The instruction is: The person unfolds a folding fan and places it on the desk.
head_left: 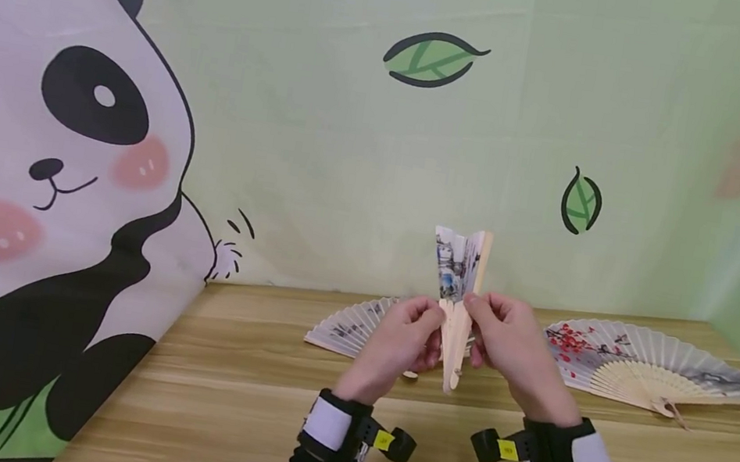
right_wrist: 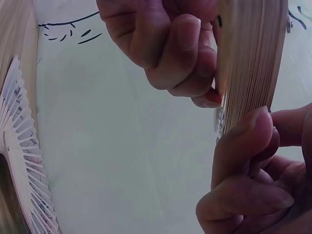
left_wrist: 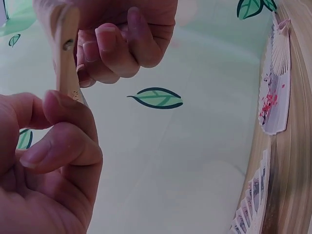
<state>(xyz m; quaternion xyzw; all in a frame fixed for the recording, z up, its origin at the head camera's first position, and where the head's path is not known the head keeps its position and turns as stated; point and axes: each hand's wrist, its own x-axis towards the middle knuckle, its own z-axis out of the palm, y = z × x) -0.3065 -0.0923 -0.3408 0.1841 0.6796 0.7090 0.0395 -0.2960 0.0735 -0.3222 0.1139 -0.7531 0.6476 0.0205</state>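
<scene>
Above the wooden counter (head_left: pixel 232 401), left hand (head_left: pixel 401 338) and right hand (head_left: pixel 510 345) pinch a nearly folded fan (head_left: pixel 460 307); uneven pulling might tear its paper.

Two open paper fans on wooden table (head_left: pixel 230 417): red-blossom fan (head_left: pixel 650 363) at 3 o'clock, grey-print fan (head_left: pixel 350 329) at 9; panda backdrop (head_left: pixel 46 162) behind

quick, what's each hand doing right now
Left hand: closed, pinching the nearly folded fan at its wooden ribs.
Right hand: closed, pinching the same fan from the other side.
</scene>
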